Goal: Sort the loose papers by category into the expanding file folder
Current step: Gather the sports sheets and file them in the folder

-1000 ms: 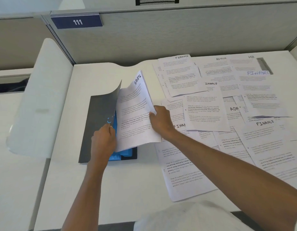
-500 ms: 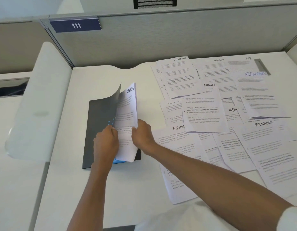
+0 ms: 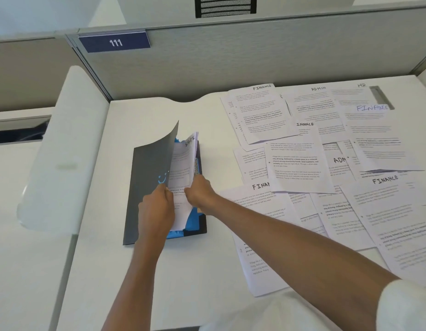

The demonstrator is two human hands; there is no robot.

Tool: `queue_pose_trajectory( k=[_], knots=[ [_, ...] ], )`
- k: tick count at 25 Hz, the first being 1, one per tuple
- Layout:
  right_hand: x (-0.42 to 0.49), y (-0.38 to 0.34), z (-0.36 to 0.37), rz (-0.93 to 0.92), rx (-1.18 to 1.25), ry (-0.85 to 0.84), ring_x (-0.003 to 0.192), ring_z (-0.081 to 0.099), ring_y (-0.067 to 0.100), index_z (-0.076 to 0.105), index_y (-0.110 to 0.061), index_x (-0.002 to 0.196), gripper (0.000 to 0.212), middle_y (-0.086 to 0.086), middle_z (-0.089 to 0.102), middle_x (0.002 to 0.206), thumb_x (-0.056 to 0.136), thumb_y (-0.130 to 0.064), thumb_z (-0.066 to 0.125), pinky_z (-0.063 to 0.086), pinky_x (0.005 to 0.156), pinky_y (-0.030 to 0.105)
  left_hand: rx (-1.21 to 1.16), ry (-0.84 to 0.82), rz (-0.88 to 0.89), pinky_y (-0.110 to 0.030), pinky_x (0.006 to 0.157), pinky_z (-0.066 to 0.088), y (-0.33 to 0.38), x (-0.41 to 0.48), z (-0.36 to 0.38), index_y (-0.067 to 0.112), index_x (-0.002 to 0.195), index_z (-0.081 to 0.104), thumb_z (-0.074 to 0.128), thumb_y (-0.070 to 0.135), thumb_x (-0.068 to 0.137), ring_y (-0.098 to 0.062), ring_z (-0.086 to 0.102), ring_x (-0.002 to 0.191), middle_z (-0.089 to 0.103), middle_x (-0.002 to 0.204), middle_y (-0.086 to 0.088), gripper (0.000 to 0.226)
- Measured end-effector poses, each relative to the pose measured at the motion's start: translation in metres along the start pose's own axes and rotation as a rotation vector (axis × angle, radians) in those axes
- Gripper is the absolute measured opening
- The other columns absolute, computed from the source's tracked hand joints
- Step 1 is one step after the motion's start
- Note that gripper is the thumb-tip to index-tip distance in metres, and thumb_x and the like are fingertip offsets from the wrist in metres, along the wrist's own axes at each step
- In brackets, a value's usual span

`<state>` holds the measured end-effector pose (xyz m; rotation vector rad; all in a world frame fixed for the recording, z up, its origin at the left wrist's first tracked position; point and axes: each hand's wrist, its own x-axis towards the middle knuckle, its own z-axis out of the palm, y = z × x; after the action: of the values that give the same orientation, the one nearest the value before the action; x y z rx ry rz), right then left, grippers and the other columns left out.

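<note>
Folder: the dark grey expanding file folder (image 3: 147, 187) lies flat on my white desk (image 3: 140, 271), its front cover curled up.
Left hand: my left hand (image 3: 157, 206) pinches the lifted cover's lower edge, on the folder's near half.
Right hand: my right hand (image 3: 199, 192) grips the SPORTS sheet (image 3: 183, 168), just right of my left hand.
Sheet: it stands partly inside the folder, behind the cover, over blue dividers (image 3: 190, 222).
Loose papers: the other loose papers (image 3: 302, 168), headed FINANCE, ADMIN, HR, lie overlapping to the folder's right.
</note>
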<state>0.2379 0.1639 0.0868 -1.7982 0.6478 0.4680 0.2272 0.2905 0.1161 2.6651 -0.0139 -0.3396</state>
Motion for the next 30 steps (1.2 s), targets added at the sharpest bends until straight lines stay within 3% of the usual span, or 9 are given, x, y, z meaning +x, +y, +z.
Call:
queue_pose_trajectory(
  k=[2,5,9,12,15,19,22,26,30],
  knots=[
    [0.0,-0.002,-0.001,0.009,0.028,-0.028,0.122,0.059,0.033,0.047,-0.006,0.143,0.038,0.015,0.058,0.139,0.106,-0.008,0.05,0.055,0.078,0.03,-0.009,0.03,-0.019,-0.031,0.063,0.047,-0.003,0.001,-0.001,0.014,0.096,0.049,0.032,0.027,0.111,-0.021,0.058,0.069,0.058,0.09,-0.001,0.027],
    [0.002,-0.001,-0.01,-0.01,-0.069,-0.003,0.11,0.063,0.032,0.054,-0.001,0.134,0.034,0.016,0.061,0.13,0.101,-0.004,0.054,0.06,0.087,0.039,-0.006,0.072,-0.054,-0.027,0.052,0.033,-0.007,0.002,-0.002,0.012,0.085,0.047,0.029,0.023,0.11,-0.014,0.05,0.061,0.056,0.077,-0.004,0.032],
    [0.006,-0.001,-0.025,0.04,-0.041,0.02,0.106,0.065,0.032,0.057,-0.002,0.126,0.028,0.015,0.064,0.123,0.098,-0.004,0.057,0.061,0.091,0.047,0.012,0.056,-0.072,-0.035,0.064,0.043,-0.006,0.002,0.003,0.012,0.091,0.051,0.026,0.026,0.111,-0.02,0.056,0.065,0.06,0.082,-0.005,0.035],
    [0.004,-0.009,-0.025,0.047,-0.04,-0.002,0.11,0.064,0.034,0.056,-0.002,0.131,0.034,0.017,0.063,0.127,0.097,-0.003,0.058,0.061,0.092,0.045,0.033,-0.007,-0.031,-0.036,0.067,0.052,0.0,-0.001,0.004,0.013,0.104,0.054,0.029,0.03,0.112,-0.025,0.064,0.074,0.062,0.093,-0.002,0.031],
    [-0.003,-0.017,-0.02,0.036,-0.06,-0.034,0.114,0.061,0.034,0.049,-0.003,0.141,0.043,0.019,0.059,0.134,0.099,-0.004,0.058,0.061,0.087,0.041,0.018,-0.029,-0.015,-0.04,0.071,0.06,0.002,-0.003,0.003,0.015,0.109,0.053,0.035,0.033,0.111,-0.028,0.069,0.08,0.061,0.096,0.002,0.025],
    [-0.012,-0.021,-0.033,0.006,-0.079,-0.025,0.093,0.063,0.031,0.055,-0.001,0.125,0.028,0.017,0.062,0.122,0.098,-0.002,0.054,0.062,0.074,0.039,-0.004,0.106,-0.072,-0.04,0.065,0.053,-0.007,0.004,-0.002,0.01,0.09,0.05,0.029,0.024,0.11,-0.027,0.06,0.069,0.063,0.083,-0.009,0.033],
    [-0.014,-0.026,-0.047,0.005,-0.018,0.018,0.094,0.07,0.036,0.059,-0.001,0.118,0.025,0.016,0.066,0.119,0.094,-0.001,0.053,0.065,0.074,0.049,0.028,0.105,-0.075,-0.037,0.065,0.045,-0.004,0.004,-0.004,0.012,0.094,0.051,0.029,0.025,0.111,-0.021,0.055,0.064,0.059,0.083,-0.004,0.031],
    [-0.016,-0.039,-0.057,0.048,0.054,-0.025,0.095,0.071,0.036,0.059,-0.001,0.114,0.021,0.018,0.066,0.119,0.095,0.003,0.053,0.066,0.064,0.043,0.037,0.088,-0.056,-0.036,0.065,0.046,0.0,0.003,-0.001,0.013,0.1,0.052,0.03,0.027,0.112,-0.027,0.06,0.072,0.06,0.09,-0.003,0.029],
    [-0.017,-0.047,-0.068,0.054,0.099,0.006,0.093,0.073,0.033,0.061,-0.001,0.116,0.025,0.017,0.068,0.116,0.092,0.001,0.056,0.066,0.066,0.041,0.001,0.103,-0.081,-0.034,0.063,0.043,0.001,0.003,-0.003,0.009,0.104,0.056,0.032,0.026,0.112,-0.026,0.059,0.072,0.062,0.09,-0.006,0.03]
  ],
)
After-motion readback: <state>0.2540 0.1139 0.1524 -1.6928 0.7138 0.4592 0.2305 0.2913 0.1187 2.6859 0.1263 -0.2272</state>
